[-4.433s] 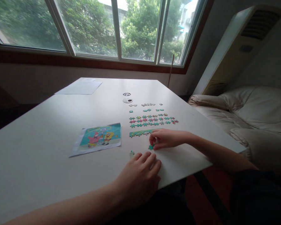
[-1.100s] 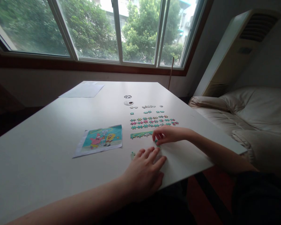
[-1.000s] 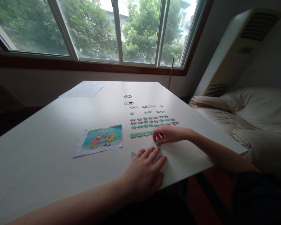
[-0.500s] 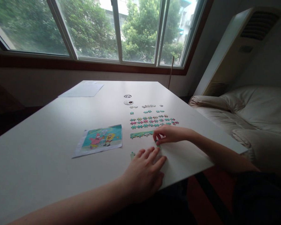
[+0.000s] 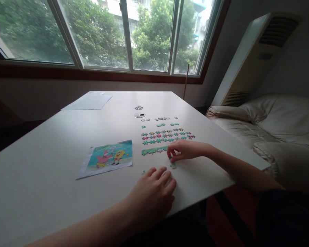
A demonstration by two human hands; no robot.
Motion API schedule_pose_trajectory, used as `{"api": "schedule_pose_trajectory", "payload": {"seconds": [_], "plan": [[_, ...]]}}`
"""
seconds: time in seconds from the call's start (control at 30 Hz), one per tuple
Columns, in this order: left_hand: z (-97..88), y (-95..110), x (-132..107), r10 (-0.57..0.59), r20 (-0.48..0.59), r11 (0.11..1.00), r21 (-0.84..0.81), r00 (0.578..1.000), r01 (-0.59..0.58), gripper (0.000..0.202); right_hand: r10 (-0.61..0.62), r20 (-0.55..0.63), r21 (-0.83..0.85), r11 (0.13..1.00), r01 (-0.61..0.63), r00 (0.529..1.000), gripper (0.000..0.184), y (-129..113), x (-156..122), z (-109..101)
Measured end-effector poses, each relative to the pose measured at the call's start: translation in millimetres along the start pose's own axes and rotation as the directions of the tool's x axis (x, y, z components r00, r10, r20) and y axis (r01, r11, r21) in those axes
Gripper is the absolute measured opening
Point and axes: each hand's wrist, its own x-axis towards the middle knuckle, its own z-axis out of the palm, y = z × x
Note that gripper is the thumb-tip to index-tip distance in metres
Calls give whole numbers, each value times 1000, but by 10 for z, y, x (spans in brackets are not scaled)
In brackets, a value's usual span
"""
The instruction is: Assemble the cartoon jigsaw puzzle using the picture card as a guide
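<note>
Left hand (image 5: 151, 195) lay flat, open, empty, near joined strip (image 5: 153, 150) | right hand (image 5: 185, 151) curled over loose piece (image 5: 173, 166) at strip's end, grip unclear | I feared a skewed push splitting strip.

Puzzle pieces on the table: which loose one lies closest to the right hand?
The green piece just on the near side of the right hand; the sorted rows lie beyond it, the other single piece by the left hand.
</note>
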Motion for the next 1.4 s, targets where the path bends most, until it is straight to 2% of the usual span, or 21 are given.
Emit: {"api": "schedule_pose_trajectory", "payload": {"seconds": [0.1, 0.2, 0.37, 0.43, 0.53, 0.63, 0.8, 0.9, 0.97, 1.23, 1.4], "plan": [[-122, -154, -33, -12, 0, 1000, 16, 1000, 12, 20, -3, -27, 15, 1000, 4, 1000, 19, -5, -25, -67], [-201, -385, -82, -22, -9, 999, 30, 1000, 22, 19, 38, -120, 32, 999, -34, 992, 21, 86, -67, -201], [-183, -730, -190, -38, -73, 999, 15, 997, 39, 17, 197, -318, 34, 980, -196, 927, 24, 528, -79, -452], [-153, -804, -227, -25, -87, 1000, 4, 996, 25, 17, 264, -344, 16, 961, -276, 901, 23, 742, -36, -517], [-128, -850, -270, -18, -111, 999, -28, 994, 15, 18, 331, -324, -16, 935, -355, 886, 20, 1009, 83, -566], [-136, -862, -311, -2, -120, 997, -75, 993, -7, 20, 356, -298, -29, 924, -381, 886, 22, 1166, 251, -579], [-156, -901, -382, 11, -102, 995, -100, 995, -21, 23, 344, -272, -2, 934, -358, 899, 33, 1209, 556, -575], [-155, -931, -406, -1, -103, 996, -87, 995, -8, 23, 299, -240, -37, 948, -317, 924, 35, 1191, 711, -576], [-158, -941, -412, -7, -114, 997, -79, 993, -2, 22, 315, -197, -70, 940, -334, 929, 37, 1193, 789, -586], [-166, -924, -418, -7, -108, 997, -78, 994, -1, 22, 489, -76, -63, 868, -493, 869, 33, 1222, 849, -654], [-129, -950, -423, 15, -133, 996, -87, 991, -27, 21, 555, -80, -72, 825, -560, 828, 35, 1225, 822, -663]]}}
